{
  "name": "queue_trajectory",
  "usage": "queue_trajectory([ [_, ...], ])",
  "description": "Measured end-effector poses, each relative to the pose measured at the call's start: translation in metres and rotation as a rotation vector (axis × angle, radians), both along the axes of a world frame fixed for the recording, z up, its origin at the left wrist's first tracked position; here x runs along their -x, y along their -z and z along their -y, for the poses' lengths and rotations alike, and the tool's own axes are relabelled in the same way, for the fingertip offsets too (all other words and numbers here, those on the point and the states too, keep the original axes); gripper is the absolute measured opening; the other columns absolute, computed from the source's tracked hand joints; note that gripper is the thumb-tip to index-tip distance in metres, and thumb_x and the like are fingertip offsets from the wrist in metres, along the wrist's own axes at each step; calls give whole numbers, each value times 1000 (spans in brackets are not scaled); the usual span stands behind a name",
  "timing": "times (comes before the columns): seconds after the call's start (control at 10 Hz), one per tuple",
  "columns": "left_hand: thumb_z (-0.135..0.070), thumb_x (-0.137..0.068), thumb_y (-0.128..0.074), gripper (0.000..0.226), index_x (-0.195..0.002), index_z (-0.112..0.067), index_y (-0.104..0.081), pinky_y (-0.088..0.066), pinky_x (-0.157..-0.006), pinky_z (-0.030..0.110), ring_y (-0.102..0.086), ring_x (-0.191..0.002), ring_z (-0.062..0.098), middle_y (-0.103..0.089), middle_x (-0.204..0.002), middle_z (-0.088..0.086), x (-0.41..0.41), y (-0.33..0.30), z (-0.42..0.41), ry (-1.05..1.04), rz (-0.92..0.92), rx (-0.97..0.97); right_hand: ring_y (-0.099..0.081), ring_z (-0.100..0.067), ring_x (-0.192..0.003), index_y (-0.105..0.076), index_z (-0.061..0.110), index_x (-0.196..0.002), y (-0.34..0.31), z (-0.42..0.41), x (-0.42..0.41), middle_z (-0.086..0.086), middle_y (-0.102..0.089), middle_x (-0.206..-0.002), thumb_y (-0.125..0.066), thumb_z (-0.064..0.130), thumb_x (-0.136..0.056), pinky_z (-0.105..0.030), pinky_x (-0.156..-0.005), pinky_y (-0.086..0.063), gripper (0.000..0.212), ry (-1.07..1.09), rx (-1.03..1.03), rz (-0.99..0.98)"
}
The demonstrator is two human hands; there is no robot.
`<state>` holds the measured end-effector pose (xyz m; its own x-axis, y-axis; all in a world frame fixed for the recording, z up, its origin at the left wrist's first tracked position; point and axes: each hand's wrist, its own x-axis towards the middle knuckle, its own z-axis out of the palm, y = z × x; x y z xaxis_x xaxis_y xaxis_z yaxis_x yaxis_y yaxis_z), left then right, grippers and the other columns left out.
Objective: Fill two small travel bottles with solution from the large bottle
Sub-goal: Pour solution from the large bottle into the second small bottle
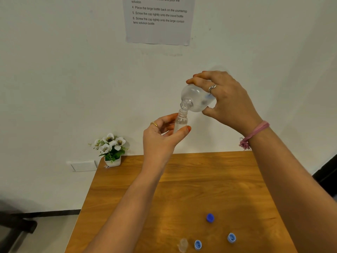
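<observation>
High above the table, my right hand (227, 99) grips the large clear bottle (196, 97), tipped with its open neck pointing down and left. Directly under that neck is the mouth of a small clear travel bottle (180, 121), held upright between the thumb and fingers of my left hand (162, 137). Some clear liquid shows inside the small bottle. A second small clear bottle (183, 244) stands uncapped on the wooden table (164, 198) near the front edge. A dark blue cap (210, 217) and two light blue caps (198, 244) (231, 237) lie close to it.
A small white pot of white flowers (111, 148) sits at the table's far left corner against the wall. A printed instruction sheet (158, 21) hangs on the wall above. A dark chair part (16, 225) is at the lower left, off the table.
</observation>
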<state>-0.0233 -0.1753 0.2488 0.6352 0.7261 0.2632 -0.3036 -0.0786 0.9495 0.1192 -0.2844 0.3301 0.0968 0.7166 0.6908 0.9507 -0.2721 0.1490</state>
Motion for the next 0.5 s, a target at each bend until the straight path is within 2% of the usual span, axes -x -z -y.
queue_trajectory([
  [0.5, -18, -68, -86, 40, -105, -24, -71, -54, -72, 16, -68, -91, 6, -74, -98, -9, -2, -1, 2, 14, -4, 15, -53, -29, -113, -56, 16, -127, 0, 1, 0, -7, -60, -123, -77, 11, -71, -37, -89, -44, 60, 2, -8, 4],
])
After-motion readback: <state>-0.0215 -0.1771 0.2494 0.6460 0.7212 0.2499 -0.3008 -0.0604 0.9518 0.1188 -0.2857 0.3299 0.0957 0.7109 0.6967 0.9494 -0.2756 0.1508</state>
